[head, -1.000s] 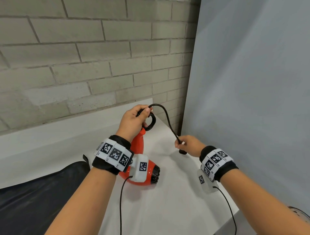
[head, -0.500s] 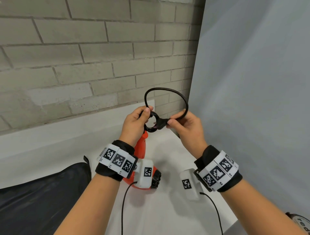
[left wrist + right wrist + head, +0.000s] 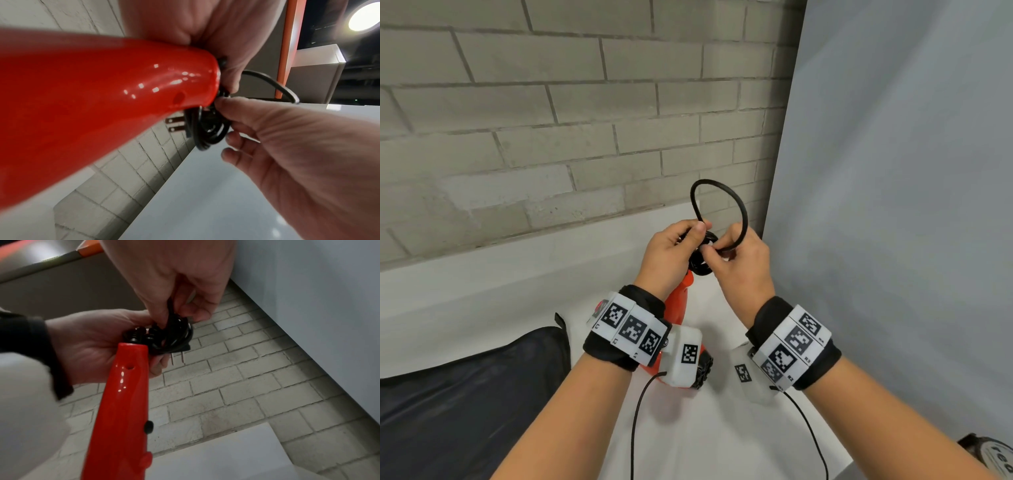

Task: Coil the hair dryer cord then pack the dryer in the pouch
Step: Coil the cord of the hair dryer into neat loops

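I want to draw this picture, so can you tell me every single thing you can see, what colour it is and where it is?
hair dryer: one, red with a black nozzle end, handle up, below the hands.
cord: one, black, small coils bunched at the handle's end, one big loop standing above the hands.
plug: one, black with two metal prongs, beside the coils.
pouch: one, black, lying at the left on the table.
table: one, white, under everything.
brick wall: one, grey, behind the table.
panel: one, pale grey, at the right.
wrist bands: two, black and white squares, one per wrist.
left hand: one, holds the coils at the handle's end.
right hand: one, pinches the cord by the coils.
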Demonstrator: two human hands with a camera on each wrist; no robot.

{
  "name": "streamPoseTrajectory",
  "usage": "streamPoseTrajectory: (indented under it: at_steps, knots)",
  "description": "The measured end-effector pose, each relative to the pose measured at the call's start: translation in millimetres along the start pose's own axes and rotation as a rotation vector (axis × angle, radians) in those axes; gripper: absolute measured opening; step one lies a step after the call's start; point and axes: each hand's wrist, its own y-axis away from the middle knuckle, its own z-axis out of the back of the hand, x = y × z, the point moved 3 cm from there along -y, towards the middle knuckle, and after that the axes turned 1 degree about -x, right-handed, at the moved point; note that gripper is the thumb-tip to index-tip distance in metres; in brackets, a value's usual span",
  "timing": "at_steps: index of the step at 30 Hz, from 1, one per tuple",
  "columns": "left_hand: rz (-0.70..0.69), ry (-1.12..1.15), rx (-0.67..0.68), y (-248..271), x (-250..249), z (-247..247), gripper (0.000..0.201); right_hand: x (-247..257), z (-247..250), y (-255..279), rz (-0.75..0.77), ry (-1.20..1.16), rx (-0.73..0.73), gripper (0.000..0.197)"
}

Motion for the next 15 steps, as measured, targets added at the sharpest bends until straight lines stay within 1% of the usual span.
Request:
streamPoseTrajectory:
  at_steps: [2, 4, 5, 6, 8, 9, 11, 13, 15]
  knots:
    - [0.008, 0.008, 0.013, 1, 0, 0, 0.019, -3, -2, -3, 0.01, 0.037, -0.006, 0.038]
    - [0.01, 0.0, 0.05, 1, -1, 0, 0.021, -9, -6, -6, -0.006, 0.058, 0.006, 0.038]
    - [0.005, -0.017, 0.079, 2, -2, -1, 0.021, -13, -7, -7, -0.026, 0.027, 0.015, 0.036]
    - [-0.002, -0.035, 0.106, 2, -3, -2, 0.022, -16, -9, -8, -0.039, -0.026, 0.043, 0.033]
    - [-0.019, -0.053, 0.141, 2, -3, -5, 0.021, -19, -14, -9, -0.011, -0.08, 0.162, 0.035]
    - [-0.031, -0.055, 0.135, 2, -3, -5, 0.021, -21, -16, -9, 0.007, -0.082, 0.227, 0.037]
    - [-0.057, -0.048, 0.066, 1, -3, -2, 0.021, -22, -17, -8, -0.009, -0.086, 0.313, 0.034]
    - [-0.06, -0.027, -0.005, -1, -2, 3, 0.022, -26, -13, -6, 0.0, -0.011, 0.373, 0.029]
    - [-0.048, -0.02, -0.016, -3, -2, 6, 0.023, -34, -9, 2, 0.023, 0.088, 0.451, 0.027]
